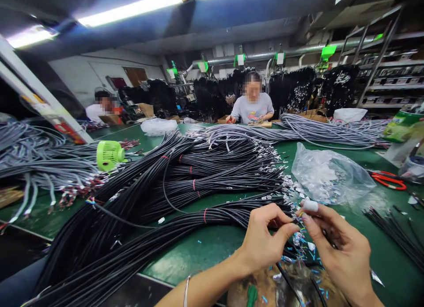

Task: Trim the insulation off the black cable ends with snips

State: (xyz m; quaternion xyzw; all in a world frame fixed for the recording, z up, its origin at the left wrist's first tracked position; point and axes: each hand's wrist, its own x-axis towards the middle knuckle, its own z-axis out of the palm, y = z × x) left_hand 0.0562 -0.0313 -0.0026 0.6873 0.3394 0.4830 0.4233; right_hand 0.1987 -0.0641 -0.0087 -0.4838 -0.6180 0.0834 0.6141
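My left hand is closed, with thumb and index finger pinching the end of a black cable. Facing it, my right hand pinches the thin coloured wires at that cable's tip; a white wrap covers one fingertip. The exact wire ends are mostly hidden by the fingers. Below both hands lies a worn brown board with a green-handled item and blue wire scraps. Long bundles of black cable, tied with red bands, stretch left from my hands, their stripped ends near my fingers.
A clear plastic bag of scraps sits beyond my right hand, beside red-handled scissors. Short black cables lie at the right. A green fan and grey cables are at the left. A co-worker sits across the table.
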